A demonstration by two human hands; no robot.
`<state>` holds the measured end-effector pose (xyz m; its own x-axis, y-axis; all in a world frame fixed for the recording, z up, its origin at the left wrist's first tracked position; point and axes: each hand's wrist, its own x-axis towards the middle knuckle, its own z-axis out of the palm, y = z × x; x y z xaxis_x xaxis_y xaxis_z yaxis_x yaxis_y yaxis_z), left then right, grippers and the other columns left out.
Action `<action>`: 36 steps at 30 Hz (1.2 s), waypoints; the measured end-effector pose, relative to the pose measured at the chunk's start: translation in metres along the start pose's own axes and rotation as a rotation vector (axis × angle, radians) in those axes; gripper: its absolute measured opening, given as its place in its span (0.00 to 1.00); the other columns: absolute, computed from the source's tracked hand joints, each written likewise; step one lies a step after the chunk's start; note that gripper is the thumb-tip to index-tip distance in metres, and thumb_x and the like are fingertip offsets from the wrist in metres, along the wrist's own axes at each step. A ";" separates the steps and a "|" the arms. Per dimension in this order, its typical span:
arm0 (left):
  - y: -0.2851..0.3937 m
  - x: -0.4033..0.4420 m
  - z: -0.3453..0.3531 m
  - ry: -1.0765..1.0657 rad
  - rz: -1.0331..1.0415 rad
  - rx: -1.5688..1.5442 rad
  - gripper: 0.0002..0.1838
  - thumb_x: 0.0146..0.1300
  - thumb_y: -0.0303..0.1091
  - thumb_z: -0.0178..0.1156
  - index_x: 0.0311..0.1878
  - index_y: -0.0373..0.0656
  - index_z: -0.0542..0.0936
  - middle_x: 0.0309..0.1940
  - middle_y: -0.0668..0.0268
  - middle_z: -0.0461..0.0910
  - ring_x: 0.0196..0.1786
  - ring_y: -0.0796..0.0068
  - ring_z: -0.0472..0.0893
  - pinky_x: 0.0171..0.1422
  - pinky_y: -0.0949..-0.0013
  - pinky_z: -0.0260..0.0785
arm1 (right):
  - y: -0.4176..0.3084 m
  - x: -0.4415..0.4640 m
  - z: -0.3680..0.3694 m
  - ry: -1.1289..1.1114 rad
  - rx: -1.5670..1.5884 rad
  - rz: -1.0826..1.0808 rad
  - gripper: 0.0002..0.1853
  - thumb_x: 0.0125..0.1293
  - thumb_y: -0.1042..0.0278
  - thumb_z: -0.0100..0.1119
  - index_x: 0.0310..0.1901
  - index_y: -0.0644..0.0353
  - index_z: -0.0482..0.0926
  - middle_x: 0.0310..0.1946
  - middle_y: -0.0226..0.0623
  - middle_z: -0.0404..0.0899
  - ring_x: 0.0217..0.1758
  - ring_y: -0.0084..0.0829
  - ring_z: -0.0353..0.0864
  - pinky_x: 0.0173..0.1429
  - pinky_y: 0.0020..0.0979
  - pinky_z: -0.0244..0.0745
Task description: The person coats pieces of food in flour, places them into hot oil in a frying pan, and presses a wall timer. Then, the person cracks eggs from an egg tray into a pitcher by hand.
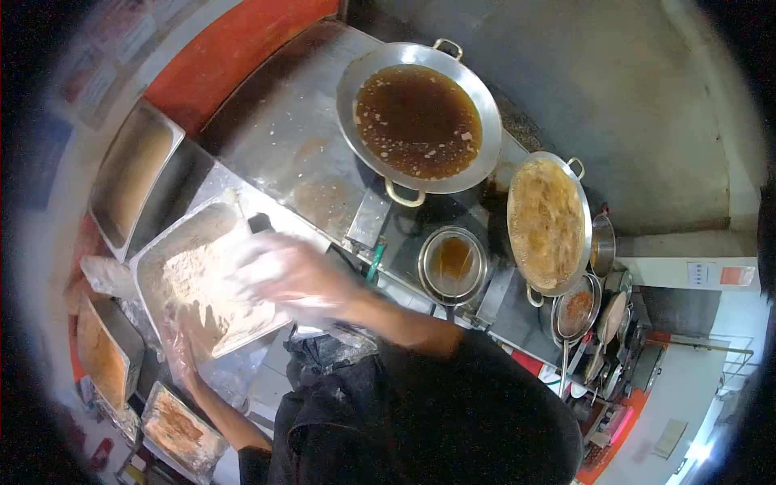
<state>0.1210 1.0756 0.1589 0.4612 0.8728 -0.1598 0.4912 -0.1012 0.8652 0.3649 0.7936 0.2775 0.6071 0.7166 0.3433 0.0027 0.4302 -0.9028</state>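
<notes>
A deep metal tray (pixel 145 279) holds a heap of white flour (pixel 202 279), and a dark hollow shows in its near part. My left hand (pixel 177 347), in a clear plastic glove, grips the tray's near left edge. Over the flour's right side is my right hand (pixel 279 271), also gloved and coated white with flour. Motion smears its fingers, so what they hold, if anything, cannot be made out. A small dark object (pixel 259 223) shows just behind that hand at the tray's far edge.
A big wok of dark oil (pixel 420 121) stands on the steel stove, with a wok of bubbling oil (pixel 548 222) to its right. Nearby are a strainer over a pot (pixel 453 265) and another strainer (pixel 576 314). More metal trays (pixel 136 178), (pixel 105 352) line the left.
</notes>
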 end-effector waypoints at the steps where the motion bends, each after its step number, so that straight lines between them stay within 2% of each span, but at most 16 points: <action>1: -0.031 0.016 -0.002 -0.101 -0.012 0.341 0.33 0.68 0.50 0.63 0.68 0.36 0.70 0.57 0.54 0.78 0.57 0.69 0.78 0.59 0.68 0.71 | -0.040 -0.020 -0.034 0.101 -0.048 0.083 0.20 0.64 0.71 0.64 0.57 0.62 0.76 0.46 0.40 0.81 0.42 0.31 0.83 0.45 0.30 0.80; 4: -0.061 0.037 0.020 -0.315 -0.009 1.036 0.39 0.65 0.49 0.65 0.72 0.34 0.65 0.61 0.51 0.76 0.61 0.68 0.77 0.62 0.67 0.69 | -0.140 -0.085 -0.141 0.451 -0.303 0.316 0.24 0.65 0.65 0.65 0.60 0.65 0.75 0.45 0.43 0.83 0.48 0.34 0.81 0.55 0.37 0.75; 8: 0.010 0.011 0.060 -0.357 -0.053 0.811 0.39 0.61 0.49 0.68 0.68 0.32 0.69 0.56 0.49 0.79 0.57 0.63 0.80 0.60 0.63 0.71 | -0.174 -0.228 -0.319 1.039 -1.164 0.622 0.24 0.62 0.59 0.66 0.55 0.65 0.78 0.44 0.47 0.83 0.51 0.38 0.81 0.57 0.38 0.74; 12: -0.059 0.054 0.025 -0.693 0.014 0.772 0.29 0.60 0.48 0.69 0.54 0.33 0.77 0.42 0.57 0.83 0.42 0.63 0.82 0.48 0.58 0.74 | -0.161 -0.364 -0.493 0.940 -1.732 1.035 0.25 0.59 0.53 0.67 0.50 0.65 0.80 0.43 0.50 0.84 0.54 0.42 0.81 0.60 0.39 0.73; 13: -0.057 0.049 0.025 -0.702 -0.147 0.627 0.28 0.59 0.48 0.70 0.53 0.34 0.77 0.40 0.58 0.83 0.41 0.64 0.82 0.47 0.60 0.74 | -0.155 -0.377 -0.520 0.909 -1.772 1.086 0.25 0.59 0.51 0.68 0.49 0.65 0.81 0.43 0.51 0.84 0.54 0.43 0.81 0.60 0.40 0.72; 17: -0.030 0.042 0.020 -0.691 -0.669 0.096 0.24 0.58 0.44 0.71 0.50 0.36 0.78 0.36 0.60 0.83 0.37 0.68 0.81 0.40 0.64 0.73 | -0.171 -0.318 -0.489 0.947 -1.581 1.295 0.27 0.59 0.50 0.67 0.51 0.65 0.80 0.47 0.52 0.83 0.55 0.44 0.82 0.61 0.38 0.73; 18: -0.022 0.043 0.020 -0.684 -0.735 0.021 0.24 0.58 0.44 0.71 0.49 0.37 0.78 0.35 0.61 0.83 0.36 0.69 0.80 0.40 0.64 0.73 | -0.170 -0.311 -0.481 1.016 -1.545 1.146 0.26 0.61 0.51 0.65 0.53 0.64 0.80 0.48 0.51 0.83 0.55 0.43 0.82 0.61 0.38 0.73; 20: 0.000 0.031 0.031 -0.689 -0.516 0.649 0.21 0.54 0.39 0.72 0.48 0.40 0.78 0.31 0.62 0.82 0.30 0.74 0.78 0.30 0.68 0.70 | -0.178 -0.256 -0.420 1.160 -1.252 0.640 0.24 0.65 0.54 0.61 0.56 0.63 0.80 0.51 0.48 0.83 0.56 0.42 0.81 0.62 0.37 0.73; 21: -0.018 0.033 0.024 -0.682 -0.583 0.394 0.22 0.53 0.39 0.72 0.49 0.41 0.78 0.29 0.63 0.81 0.28 0.75 0.77 0.27 0.68 0.69 | -0.181 -0.219 -0.384 1.151 -1.117 0.480 0.23 0.67 0.55 0.59 0.57 0.62 0.79 0.53 0.47 0.83 0.56 0.41 0.81 0.63 0.37 0.73; 22: -0.038 0.035 0.016 -0.670 -0.660 0.140 0.23 0.52 0.38 0.72 0.49 0.42 0.77 0.28 0.64 0.80 0.26 0.77 0.77 0.24 0.68 0.68 | -0.183 -0.190 -0.347 1.015 -1.227 0.398 0.21 0.68 0.58 0.58 0.57 0.62 0.79 0.52 0.46 0.83 0.57 0.42 0.81 0.63 0.37 0.73; 25: 0.044 -0.008 0.041 -0.489 -0.337 0.690 0.26 0.51 0.38 0.71 0.53 0.40 0.76 0.34 0.58 0.83 0.31 0.73 0.79 0.33 0.67 0.73 | -0.159 -0.106 -0.233 0.425 -1.461 0.223 0.18 0.70 0.66 0.57 0.58 0.61 0.79 0.52 0.44 0.84 0.57 0.43 0.81 0.63 0.39 0.73; 29: -0.039 0.009 -0.013 -0.224 -0.027 0.424 0.27 0.57 0.45 0.69 0.53 0.35 0.76 0.35 0.57 0.80 0.35 0.67 0.79 0.41 0.61 0.72 | -0.066 -0.013 -0.057 -0.446 -0.843 0.380 0.26 0.64 0.61 0.58 0.65 0.55 0.74 0.69 0.44 0.69 0.71 0.40 0.69 0.75 0.42 0.63; 31: -0.062 0.004 -0.033 -0.158 0.049 0.273 0.28 0.61 0.48 0.68 0.55 0.34 0.76 0.35 0.59 0.78 0.36 0.66 0.78 0.43 0.60 0.72 | 0.084 -0.018 0.048 -0.246 -0.678 0.358 0.31 0.67 0.58 0.57 0.71 0.49 0.66 0.72 0.45 0.64 0.74 0.39 0.64 0.76 0.40 0.62; 34: -0.055 0.005 -0.055 -0.187 -0.136 0.236 0.29 0.64 0.49 0.66 0.57 0.34 0.76 0.36 0.61 0.78 0.36 0.69 0.77 0.42 0.63 0.71 | 0.123 0.011 0.115 -0.249 0.505 0.687 0.40 0.65 0.49 0.64 0.73 0.58 0.61 0.71 0.49 0.64 0.72 0.42 0.66 0.73 0.37 0.66; 35: -0.048 0.007 -0.057 -0.203 -0.196 0.220 0.29 0.65 0.49 0.65 0.58 0.35 0.76 0.36 0.62 0.77 0.36 0.70 0.76 0.42 0.65 0.70 | 0.115 0.025 0.119 -0.559 -0.087 0.604 0.40 0.64 0.47 0.64 0.72 0.58 0.62 0.68 0.50 0.67 0.70 0.42 0.68 0.72 0.38 0.68; 36: -0.038 0.008 -0.057 -0.223 -0.256 0.205 0.29 0.66 0.50 0.64 0.59 0.35 0.76 0.36 0.63 0.77 0.37 0.71 0.76 0.42 0.66 0.70 | 0.139 0.021 0.129 -0.577 -0.241 0.561 0.39 0.63 0.47 0.65 0.70 0.58 0.64 0.65 0.50 0.70 0.67 0.43 0.71 0.70 0.38 0.70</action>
<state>0.0645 1.1136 0.1518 0.4431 0.7593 -0.4766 0.7377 -0.0067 0.6751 0.2755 0.9390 0.1927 0.0675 0.9859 -0.1534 0.0312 -0.1558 -0.9873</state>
